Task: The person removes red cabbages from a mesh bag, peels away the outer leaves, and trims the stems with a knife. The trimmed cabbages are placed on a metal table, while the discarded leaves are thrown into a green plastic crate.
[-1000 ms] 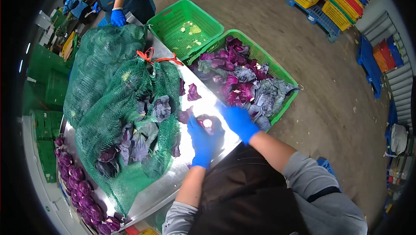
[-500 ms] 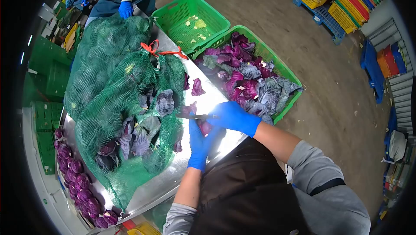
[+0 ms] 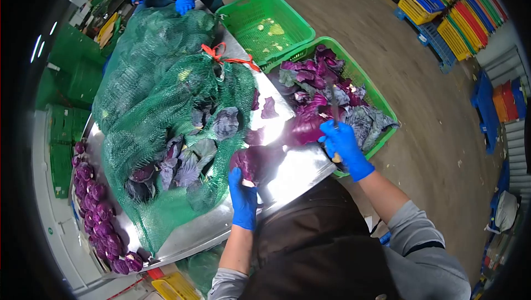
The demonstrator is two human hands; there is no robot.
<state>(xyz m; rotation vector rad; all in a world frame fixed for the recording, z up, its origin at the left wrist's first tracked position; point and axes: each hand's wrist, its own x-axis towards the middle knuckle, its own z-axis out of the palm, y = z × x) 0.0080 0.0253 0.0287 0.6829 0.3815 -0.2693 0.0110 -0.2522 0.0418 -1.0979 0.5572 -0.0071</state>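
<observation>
Green net sack (image 3: 160, 106) of red cabbages fills the tabletop (image 3: 301, 175), center-left. Right of it, leaf crate (image 3: 359, 75) heaped with purple trimmings; scrap crate (image 3: 249, 17) above holds few pale bits. Center: red cabbage (image 3: 257, 161) on tabletop, left hand (image 3: 243, 203) gripping its near side. Over leaf crate, right hand (image 3: 344, 144) closed on knife (image 3: 334, 103).
</observation>
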